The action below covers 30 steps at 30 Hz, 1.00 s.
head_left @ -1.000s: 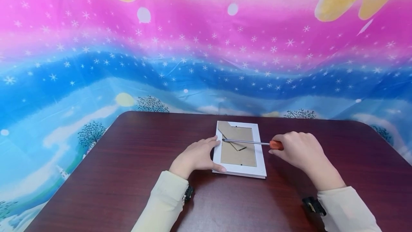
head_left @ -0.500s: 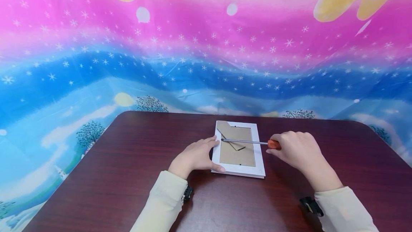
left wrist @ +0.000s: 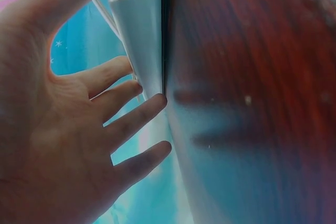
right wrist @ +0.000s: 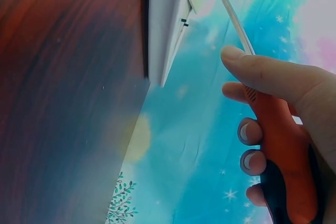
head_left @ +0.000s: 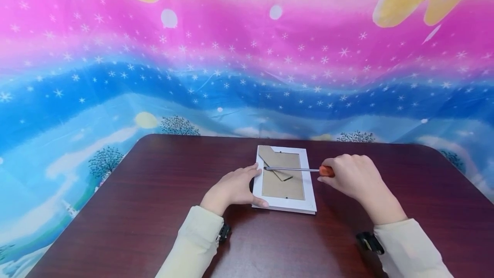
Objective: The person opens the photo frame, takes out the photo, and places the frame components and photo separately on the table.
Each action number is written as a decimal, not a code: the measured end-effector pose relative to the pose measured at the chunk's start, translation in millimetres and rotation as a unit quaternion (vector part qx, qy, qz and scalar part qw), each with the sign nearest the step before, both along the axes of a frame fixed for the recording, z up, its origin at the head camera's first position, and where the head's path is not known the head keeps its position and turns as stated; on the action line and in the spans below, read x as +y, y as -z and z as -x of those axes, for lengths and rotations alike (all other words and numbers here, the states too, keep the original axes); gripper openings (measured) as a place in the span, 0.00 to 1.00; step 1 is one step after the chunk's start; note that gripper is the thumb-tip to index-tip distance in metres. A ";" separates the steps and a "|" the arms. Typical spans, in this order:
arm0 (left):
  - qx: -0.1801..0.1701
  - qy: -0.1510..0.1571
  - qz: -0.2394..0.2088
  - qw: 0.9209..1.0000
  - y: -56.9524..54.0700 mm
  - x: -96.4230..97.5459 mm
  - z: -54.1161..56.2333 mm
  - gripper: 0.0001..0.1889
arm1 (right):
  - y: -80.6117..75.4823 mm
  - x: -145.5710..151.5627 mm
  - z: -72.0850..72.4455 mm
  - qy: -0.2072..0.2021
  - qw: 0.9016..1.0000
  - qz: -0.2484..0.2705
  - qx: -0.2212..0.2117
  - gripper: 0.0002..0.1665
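Right of centre on the surface (head_left: 166, 175), a picture frame (head_left: 294, 188) lies back upward, its edge touched by the spread fingers of the left hand (head_left: 233, 187). The right hand (head_left: 353, 176) has its fingers clamped round a screwdriver (head_left: 297, 169). Sound technique would likely combine firm bracing with light tip pressure. The screwdriver points left, its axis nearly horizontal; the frame's runs top to bottom.

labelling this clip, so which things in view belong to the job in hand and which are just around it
In the job:
Screwdriver, gripped by the right hand
White frame, touched by the left hand
Brown backing inside the frame, with the shaft lying across it in view

Just around it:
Dark red table
Printed backdrop
Black device at each wrist
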<state>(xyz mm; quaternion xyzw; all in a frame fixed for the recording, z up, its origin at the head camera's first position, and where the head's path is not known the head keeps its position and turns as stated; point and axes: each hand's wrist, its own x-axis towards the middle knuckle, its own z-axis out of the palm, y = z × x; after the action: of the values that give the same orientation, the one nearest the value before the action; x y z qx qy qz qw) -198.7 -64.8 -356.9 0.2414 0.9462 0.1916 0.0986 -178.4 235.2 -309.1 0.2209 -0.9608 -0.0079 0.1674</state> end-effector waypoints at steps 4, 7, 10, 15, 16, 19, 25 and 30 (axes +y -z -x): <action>0.001 0.000 0.001 1.000 -0.3 0.4 -0.6 0.50 | -2.2 1.7 5.8 -0.015 1.000 -0.006 -0.005 0.25; 0.002 0.000 0.001 1.000 -0.8 0.8 -0.6 0.50 | -6.9 2.8 11.4 -0.031 0.999 -0.012 -0.004 0.24; 0.002 0.001 0.000 1.000 -1.7 1.1 -0.5 0.50 | -14.3 2.6 15.7 -0.044 0.999 -0.021 -0.008 0.22; 0.009 0.003 -0.001 1.000 -1.5 1.5 0.8 0.50 | -28.3 -2.8 22.0 -0.058 0.997 -0.050 -0.010 0.24; 0.009 0.003 -0.001 1.000 -1.3 1.5 0.9 0.50 | -31.3 -4.7 23.3 -0.060 0.997 -0.057 -0.007 0.24; 0.006 0.001 0.000 1.000 -1.1 1.6 1.0 0.50 | -41.2 -11.3 26.9 -0.071 0.994 -0.082 0.001 0.24; 0.001 -0.001 -0.003 1.000 -0.1 0.9 1.3 0.50 | -62.7 -28.6 32.3 -0.102 0.986 -0.129 0.025 0.22; 0.001 -0.002 -0.007 1.000 -0.6 -0.2 1.2 0.50 | -76.7 -44.8 34.7 -0.119 0.977 -0.172 0.043 0.26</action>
<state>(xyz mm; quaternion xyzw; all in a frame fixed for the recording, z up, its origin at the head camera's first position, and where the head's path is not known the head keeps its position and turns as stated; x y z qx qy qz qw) -199.9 -65.0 -356.3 0.2405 0.9454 0.1979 0.0958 -213.1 190.4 -232.5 0.3584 -0.9039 -0.1627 0.1677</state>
